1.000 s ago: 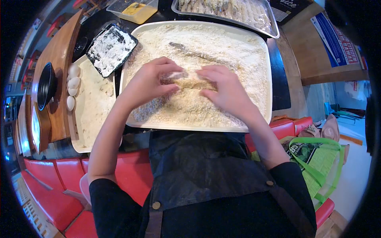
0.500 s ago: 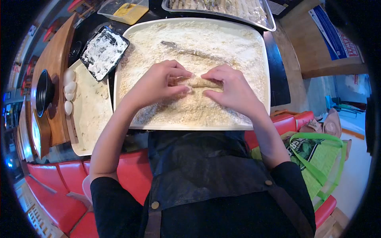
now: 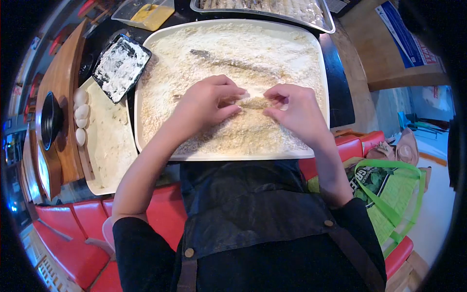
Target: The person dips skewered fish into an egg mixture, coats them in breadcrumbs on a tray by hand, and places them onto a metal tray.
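Note:
A long, thin crumb-coated strip of food (image 3: 255, 102) lies across the middle of the crumb tray (image 3: 233, 156), between my two hands. My left hand (image 3: 210, 101) has its thumb and fingers closed around the left part, which is mostly hidden. Left of that hand, a small tail-like tip (image 3: 177, 97) pokes out of the crumbs; whether it belongs to the same strip I cannot tell. With thumb and fingertips, my right hand (image 3: 294, 108) pinches the right end. Farther back, a second coated strip (image 3: 233, 63) with a dark grey end rests on the pale crumbs.
Left of the crumbs are a black dish of white powder (image 3: 121, 68), a floury cream tray (image 3: 112, 160) and several eggs (image 3: 81, 117). Behind stand a tub of yellow liquid (image 3: 146, 17) and a metal tray (image 3: 265, 10) of lined-up strips. A green bag (image 3: 389, 199) sits at right.
My right hand has shifted slightly right, widening the gap between my hands, and more of the strip shows. A tail-like tip now shows left of my left hand. The view has shifted slightly.

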A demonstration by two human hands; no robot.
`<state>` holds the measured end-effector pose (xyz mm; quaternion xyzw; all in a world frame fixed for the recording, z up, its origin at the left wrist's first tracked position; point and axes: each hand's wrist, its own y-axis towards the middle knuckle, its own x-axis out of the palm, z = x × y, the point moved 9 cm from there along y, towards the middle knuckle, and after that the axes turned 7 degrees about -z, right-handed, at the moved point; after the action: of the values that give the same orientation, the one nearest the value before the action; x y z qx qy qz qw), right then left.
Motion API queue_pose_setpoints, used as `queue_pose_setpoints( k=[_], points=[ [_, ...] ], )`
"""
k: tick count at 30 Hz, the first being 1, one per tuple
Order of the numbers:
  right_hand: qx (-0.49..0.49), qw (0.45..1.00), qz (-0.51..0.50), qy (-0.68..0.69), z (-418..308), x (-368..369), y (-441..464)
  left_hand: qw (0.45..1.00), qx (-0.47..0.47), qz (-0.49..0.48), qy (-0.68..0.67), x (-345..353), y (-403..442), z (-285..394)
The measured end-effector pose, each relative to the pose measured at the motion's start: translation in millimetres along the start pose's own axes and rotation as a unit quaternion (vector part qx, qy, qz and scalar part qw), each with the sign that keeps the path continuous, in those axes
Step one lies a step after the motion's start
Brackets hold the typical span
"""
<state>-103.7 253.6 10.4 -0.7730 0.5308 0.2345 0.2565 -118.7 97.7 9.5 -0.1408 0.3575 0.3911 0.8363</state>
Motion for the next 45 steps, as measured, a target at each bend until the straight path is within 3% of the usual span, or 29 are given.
queue_pose_setpoints(
  k=[5, 7, 11, 14, 16, 19, 24, 29, 32, 38, 41, 45],
  points=[
    [-0.021, 1.0, 0.009, -0.009, 2, 12, 7, 1.0, -0.01, -0.021, -0.009, 13, 1, -11],
    [-0.031, 0.999, 0.005, -0.04, -4, 11, 7, 0.999, 0.038, 0.003, 0.024, 4, 1, 2],
    [-0.149, 0.986, 0.045, -0.055, -24, 5, 2, 0.994, 0.065, 0.07, 0.058, -24, -7, 14],
    [-0.164, 0.985, 0.03, -0.053, -33, 14, 4, 0.999, -0.026, -0.009, -0.019, -21, -14, -18],
    [-0.182, 0.981, 0.045, -0.056, -36, 20, 9, 0.998, -0.04, -0.022, -0.035, -17, -16, -22],
    [-0.203, 0.969, 0.128, -0.054, -37, 1, 11, 0.997, -0.065, -0.017, -0.04, -26, -19, -24],
    [-0.16, 0.958, 0.175, -0.162, -20, -27, 22, 0.991, -0.068, 0.108, 0.047, -75, -18, -33],
    [-0.128, 0.965, 0.15, -0.175, -8, -24, 40, 0.974, 0.034, 0.126, 0.185, -61, 3, -9],
    [-0.12, 0.965, 0.14, -0.184, -2, -24, 50, 0.97, 0.012, 0.096, 0.223, -46, 23, -29],
    [-0.134, 0.953, 0.17, -0.209, 3, -25, 86, 0.964, 0.013, 0.137, 0.227, -64, 46, -55],
    [-0.16, 0.954, 0.179, -0.178, -9, -33, 84, 0.972, -0.015, 0.139, 0.191, -76, 42, -52],
    [-0.111, 0.971, 0.169, -0.126, 9, -56, 42, 0.984, -0.1, 0.103, 0.105, -88, -10, -43]
  ],
)
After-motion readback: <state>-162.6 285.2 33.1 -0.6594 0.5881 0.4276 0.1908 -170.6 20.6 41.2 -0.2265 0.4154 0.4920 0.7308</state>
